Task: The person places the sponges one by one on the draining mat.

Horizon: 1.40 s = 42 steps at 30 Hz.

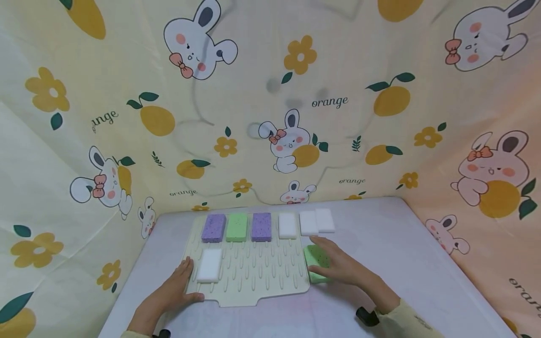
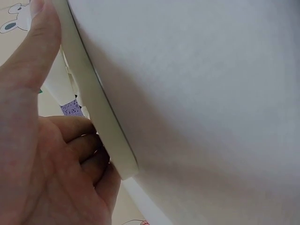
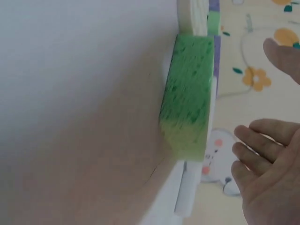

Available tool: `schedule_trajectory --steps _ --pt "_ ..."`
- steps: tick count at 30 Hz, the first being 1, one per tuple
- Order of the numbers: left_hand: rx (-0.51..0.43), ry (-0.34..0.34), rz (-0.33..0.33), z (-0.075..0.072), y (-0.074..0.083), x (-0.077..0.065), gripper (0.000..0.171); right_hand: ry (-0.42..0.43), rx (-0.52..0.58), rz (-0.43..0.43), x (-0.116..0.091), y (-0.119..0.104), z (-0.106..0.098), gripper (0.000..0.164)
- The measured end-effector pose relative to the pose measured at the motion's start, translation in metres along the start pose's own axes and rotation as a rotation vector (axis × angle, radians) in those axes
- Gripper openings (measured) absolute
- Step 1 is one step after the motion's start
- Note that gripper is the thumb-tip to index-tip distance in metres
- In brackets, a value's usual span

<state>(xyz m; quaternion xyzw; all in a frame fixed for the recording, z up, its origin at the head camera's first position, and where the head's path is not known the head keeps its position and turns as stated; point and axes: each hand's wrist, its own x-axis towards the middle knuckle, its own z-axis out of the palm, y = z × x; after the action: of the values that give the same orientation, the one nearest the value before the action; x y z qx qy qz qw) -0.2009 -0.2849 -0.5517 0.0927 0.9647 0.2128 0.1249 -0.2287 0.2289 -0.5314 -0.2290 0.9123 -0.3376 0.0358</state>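
A cream ridged drying board [image 1: 266, 286] lies on the table with a back row of sponges: purple [image 1: 213, 228], green [image 1: 236, 227], purple [image 1: 261, 226] and white [image 1: 288, 226]. Another white sponge [image 1: 209, 265] sits at its front left. My left hand [image 1: 171, 286] rests against the board's left corner, fingers along the side and thumb at the front edge. Just right of the board, a loose green sponge [image 1: 316, 263] lies flat on the table. Over it spreads my right hand [image 1: 338, 265], thumb and fingers apart; the right wrist view shows a gap between hand [image 3: 272, 168] and sponge [image 3: 190, 89].
Two white sponges [image 1: 308, 223] [image 1: 325, 220] lie side by side past the board's back right corner. The white-covered table [image 1: 380, 244] extends to the right. A printed cloth [image 1: 253, 70] with rabbits and oranges hangs behind and at both sides.
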Motion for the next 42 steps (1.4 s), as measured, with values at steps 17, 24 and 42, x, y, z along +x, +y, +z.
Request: schedule_trajectory --steps 17,24,42 --pt "-0.020 0.007 0.001 0.000 0.002 -0.002 0.128 -0.125 -0.031 0.030 -0.010 0.029 -0.014 0.125" --pt "-0.007 0.010 0.010 0.002 0.001 -0.003 0.126 -0.140 0.002 0.061 -0.010 0.034 -0.014 0.128" --pt "-0.013 0.013 0.003 0.001 -0.002 -0.001 0.127 -0.193 0.013 0.078 -0.006 0.038 -0.011 0.124"
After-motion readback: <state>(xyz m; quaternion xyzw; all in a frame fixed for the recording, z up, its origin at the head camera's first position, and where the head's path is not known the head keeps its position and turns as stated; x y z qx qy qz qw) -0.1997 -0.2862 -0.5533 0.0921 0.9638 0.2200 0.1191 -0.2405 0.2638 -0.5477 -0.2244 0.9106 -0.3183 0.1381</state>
